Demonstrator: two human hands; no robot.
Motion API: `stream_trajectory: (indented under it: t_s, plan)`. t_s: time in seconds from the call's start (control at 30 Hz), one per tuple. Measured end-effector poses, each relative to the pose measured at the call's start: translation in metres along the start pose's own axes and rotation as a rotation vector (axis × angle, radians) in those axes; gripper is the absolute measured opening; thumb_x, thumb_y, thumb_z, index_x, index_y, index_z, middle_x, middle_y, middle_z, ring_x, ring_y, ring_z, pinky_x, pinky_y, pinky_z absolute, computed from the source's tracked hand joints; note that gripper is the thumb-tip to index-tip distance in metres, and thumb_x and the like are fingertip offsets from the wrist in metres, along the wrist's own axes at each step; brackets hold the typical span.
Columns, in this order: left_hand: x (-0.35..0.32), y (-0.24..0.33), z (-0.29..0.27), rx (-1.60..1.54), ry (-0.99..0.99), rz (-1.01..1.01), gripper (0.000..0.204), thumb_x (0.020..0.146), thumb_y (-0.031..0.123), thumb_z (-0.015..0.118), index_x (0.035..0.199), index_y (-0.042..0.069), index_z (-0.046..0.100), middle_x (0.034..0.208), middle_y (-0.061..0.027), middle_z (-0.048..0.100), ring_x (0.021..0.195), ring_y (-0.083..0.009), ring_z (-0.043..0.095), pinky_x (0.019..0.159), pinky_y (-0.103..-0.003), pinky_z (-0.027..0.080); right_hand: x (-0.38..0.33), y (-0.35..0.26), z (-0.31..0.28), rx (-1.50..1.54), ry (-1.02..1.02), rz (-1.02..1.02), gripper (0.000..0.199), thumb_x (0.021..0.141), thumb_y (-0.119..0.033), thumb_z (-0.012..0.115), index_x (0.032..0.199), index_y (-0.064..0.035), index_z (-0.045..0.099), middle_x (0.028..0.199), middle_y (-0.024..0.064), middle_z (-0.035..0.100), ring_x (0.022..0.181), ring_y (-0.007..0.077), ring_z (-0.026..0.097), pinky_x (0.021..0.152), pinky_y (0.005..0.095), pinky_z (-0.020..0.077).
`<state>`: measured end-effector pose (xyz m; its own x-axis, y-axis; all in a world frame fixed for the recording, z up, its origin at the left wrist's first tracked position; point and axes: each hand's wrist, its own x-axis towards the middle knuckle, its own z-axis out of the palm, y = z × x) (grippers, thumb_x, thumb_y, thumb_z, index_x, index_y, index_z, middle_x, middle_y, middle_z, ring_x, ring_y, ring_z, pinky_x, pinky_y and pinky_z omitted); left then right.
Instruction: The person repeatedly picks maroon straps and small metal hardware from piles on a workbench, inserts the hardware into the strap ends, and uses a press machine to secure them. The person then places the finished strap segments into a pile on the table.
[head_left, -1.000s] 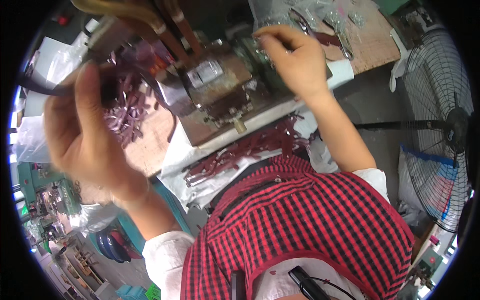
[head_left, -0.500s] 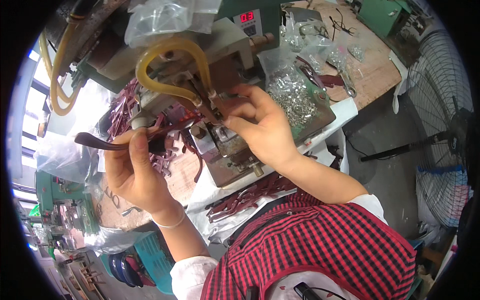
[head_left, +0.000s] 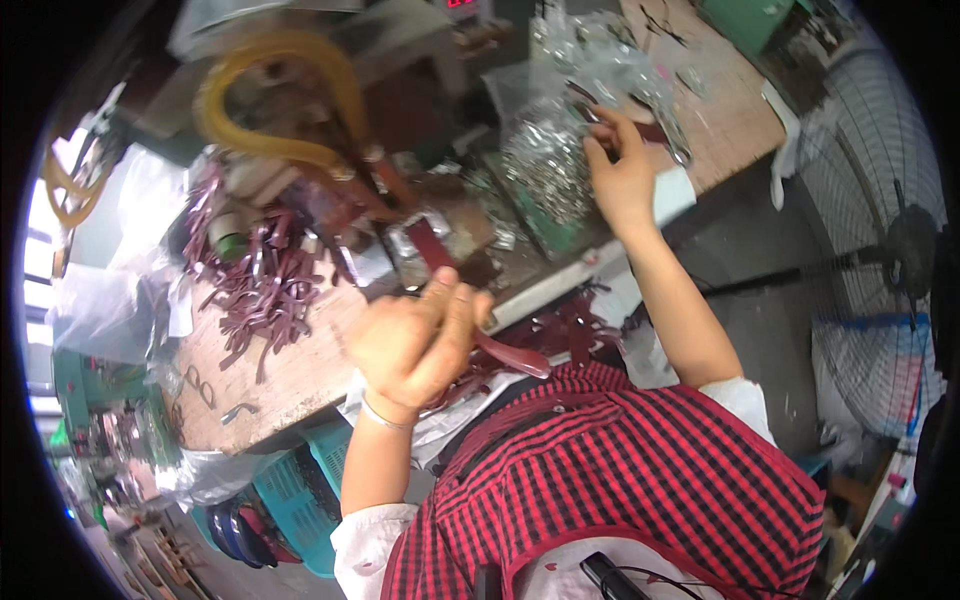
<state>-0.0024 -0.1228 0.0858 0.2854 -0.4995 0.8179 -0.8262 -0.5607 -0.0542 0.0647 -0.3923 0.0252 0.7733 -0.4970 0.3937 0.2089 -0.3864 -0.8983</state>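
Note:
My left hand [head_left: 415,340] grips a dark red eyeglass temple [head_left: 512,356]. One end of the temple sticks out past my fingers toward the apron; the flat red part ahead of my fingertips lies over the machine's metal fixture [head_left: 400,275]. Above the fixture, two copper-coloured prongs [head_left: 395,185] come down from a looped yellow hose [head_left: 215,105]. Over to the right, my right hand [head_left: 622,180] has thumb and fingers apart beside a heap of small shiny metal parts [head_left: 560,190]. Its fingertips are close to a dark, slim item and slightly blurred.
Many dark red temples [head_left: 265,285] lie piled on the wooden table [head_left: 330,350] at left. More temples [head_left: 570,330] rest on a white cloth before me. Clear bags [head_left: 570,45] sit at the back. A floor fan [head_left: 900,240] stands right; a turquoise basket [head_left: 295,500] is lower left.
My left hand has swung right and down with the temple, bringing its flat end to the fixture. My right hand has left the prongs and moved right to the metal parts. The view has shifted.

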Motion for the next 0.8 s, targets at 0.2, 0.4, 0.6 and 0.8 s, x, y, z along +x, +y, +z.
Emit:
stream_trajectory:
  t_s: [0.2, 0.4, 0.6, 0.8]
  plan:
    - [-0.020, 0.004, 0.003, -0.017, 0.006, -0.056, 0.012, 0.085, -0.004, 0.075, 0.094, -0.007, 0.067, 0.094, -0.0200, 0.071, 0.088, -0.0321, 0.073, 0.080, -0.039, 0.062, -0.041, 0.007, 0.019, -0.526, -0.275, -0.758, 0.024, 0.077, -0.017, 0.071, 0.100, -0.0126, 0.072, 0.103, 0.0094, 0.067, 0.103, 0.0309, 0.062, 0.084, 0.0431, 0.0512]
    - [-0.034, 0.015, -0.012, -0.103, 0.015, -0.243, 0.015, 0.093, -0.005, 0.064, 0.105, -0.014, 0.064, 0.100, -0.0235, 0.071, 0.094, -0.0339, 0.071, 0.083, -0.040, 0.061, -0.019, 0.016, 0.008, -0.622, -0.188, -0.570, 0.014, 0.080, -0.014, 0.063, 0.088, -0.0043, 0.069, 0.100, 0.0125, 0.061, 0.102, 0.0324, 0.059, 0.078, 0.0459, 0.0513]
    - [-0.100, -0.082, -0.096, 0.354, -0.085, -0.907, 0.020, 0.096, 0.011, 0.065, 0.109, -0.003, 0.070, 0.106, -0.0153, 0.073, 0.088, -0.0203, 0.071, 0.072, -0.028, 0.058, -0.017, 0.010, -0.008, -0.688, -0.272, -0.540, 0.017, 0.076, -0.014, 0.069, 0.090, -0.0041, 0.067, 0.106, 0.0142, 0.063, 0.107, 0.0339, 0.058, 0.086, 0.0444, 0.0507]
    - [-0.231, -0.135, -0.121, 0.236, 0.143, -1.318, 0.017, 0.093, 0.014, 0.070, 0.101, -0.001, 0.072, 0.098, -0.0087, 0.073, 0.089, -0.0145, 0.065, 0.083, -0.029, 0.052, -0.020, 0.008, -0.001, -0.521, -0.117, -0.546, 0.013, 0.079, -0.008, 0.069, 0.091, -0.0040, 0.069, 0.091, 0.0132, 0.068, 0.090, 0.0343, 0.064, 0.081, 0.0429, 0.0500]
